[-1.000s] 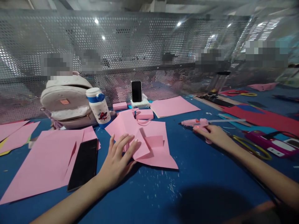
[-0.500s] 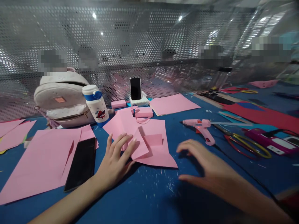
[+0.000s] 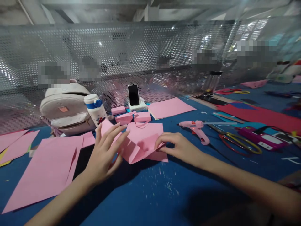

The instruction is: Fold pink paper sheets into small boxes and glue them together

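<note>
left hand (image 3: 103, 150) | right hand (image 3: 181, 147) | both holding folded pink paper (image 3: 143, 141)

My left hand (image 3: 103, 150) and right hand (image 3: 181, 147) lift the folded pink paper (image 3: 141, 141), just left of the glue gun (image 3: 196, 128).

Single head view, close above blue table (image 3: 145, 201), facing forward-down toward mesh partition (image 3: 150, 56).

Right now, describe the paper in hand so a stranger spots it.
On the blue table, look between the left hand and right hand. The folded pink sheet there is creased and partly lifted, unlike the flat pink sheets beside it.
</note>
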{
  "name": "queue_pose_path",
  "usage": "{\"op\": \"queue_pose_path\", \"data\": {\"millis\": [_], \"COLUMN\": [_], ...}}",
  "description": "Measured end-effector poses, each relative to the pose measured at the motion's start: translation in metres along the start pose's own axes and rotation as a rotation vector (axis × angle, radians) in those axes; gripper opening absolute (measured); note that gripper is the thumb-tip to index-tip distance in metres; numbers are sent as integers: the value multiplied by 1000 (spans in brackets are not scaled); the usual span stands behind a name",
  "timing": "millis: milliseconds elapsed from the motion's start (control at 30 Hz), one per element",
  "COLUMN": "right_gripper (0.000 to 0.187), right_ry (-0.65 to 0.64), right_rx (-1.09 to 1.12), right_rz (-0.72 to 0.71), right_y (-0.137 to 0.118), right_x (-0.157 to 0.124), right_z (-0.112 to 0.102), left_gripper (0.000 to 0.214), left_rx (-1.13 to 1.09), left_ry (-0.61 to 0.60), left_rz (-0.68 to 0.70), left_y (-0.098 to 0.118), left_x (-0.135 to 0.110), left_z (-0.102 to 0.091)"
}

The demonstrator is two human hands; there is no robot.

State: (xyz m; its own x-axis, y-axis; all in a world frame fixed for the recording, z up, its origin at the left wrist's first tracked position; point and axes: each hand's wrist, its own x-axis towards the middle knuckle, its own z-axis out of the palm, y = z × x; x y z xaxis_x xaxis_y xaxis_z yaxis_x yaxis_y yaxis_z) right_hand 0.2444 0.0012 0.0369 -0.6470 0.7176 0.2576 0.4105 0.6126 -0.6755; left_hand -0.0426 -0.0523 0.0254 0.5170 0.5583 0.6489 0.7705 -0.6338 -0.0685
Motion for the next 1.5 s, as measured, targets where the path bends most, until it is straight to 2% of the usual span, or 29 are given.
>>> {"op": "queue_pose_path", "data": {"millis": [100, 167, 267, 333, 400, 500, 600, 733, 867, 1067, 1233, 1500], "right_gripper": [11, 15, 18, 20, 20, 15, 2, 14, 14, 7, 9, 10], "right_ry": [-30, -45, -72, -96, -119, -151, -213, -265, -265, -80, -97, -91], "right_rx": [-19, -47, -104, -139, -164, -125, 53, 207, 115, -176, -197, -201], "right_rz": [-97, -139, -170, -190, -212, -237, -200, -213, -336, -504, -506, -486], "right_y": [-5, -7, -7, -5, -3, -2, -2, -1, -2, -9, -11, 9], "right_x": [11, 17, 23, 26, 27, 32, 42, 62, 75, 69, 62, 62], "right_z": [-7, -11, -15, -18, -19, -21, -25, -32, -37, -32, -28, -28], "left_gripper": [35, 22, 24, 33, 34, 30, 29, 25, 18, 24, 21, 22], "left_rx": [-75, -163, -310, -411, -506, -606, -638, -612, -581, -568, -625, -672], "left_ry": [-228, -409, -675, -759, -790, -801, -775, -733, -737, -665, -661, -629], "left_rz": [13, -79, -265, -382, -440, -440, -427, -363, -324, -381, -358, -351], "left_y": [-4, -4, -5, -8, -13, -18, -21, -25, -24, -22, -24, -22], "left_x": [18, 26, 28, 25, 23, 27, 42, 67, 78, 69, 70, 72], "left_z": [-19, -28, -33, -31, -27, -22, -23, -27, -25, -20, -19, -18]}}
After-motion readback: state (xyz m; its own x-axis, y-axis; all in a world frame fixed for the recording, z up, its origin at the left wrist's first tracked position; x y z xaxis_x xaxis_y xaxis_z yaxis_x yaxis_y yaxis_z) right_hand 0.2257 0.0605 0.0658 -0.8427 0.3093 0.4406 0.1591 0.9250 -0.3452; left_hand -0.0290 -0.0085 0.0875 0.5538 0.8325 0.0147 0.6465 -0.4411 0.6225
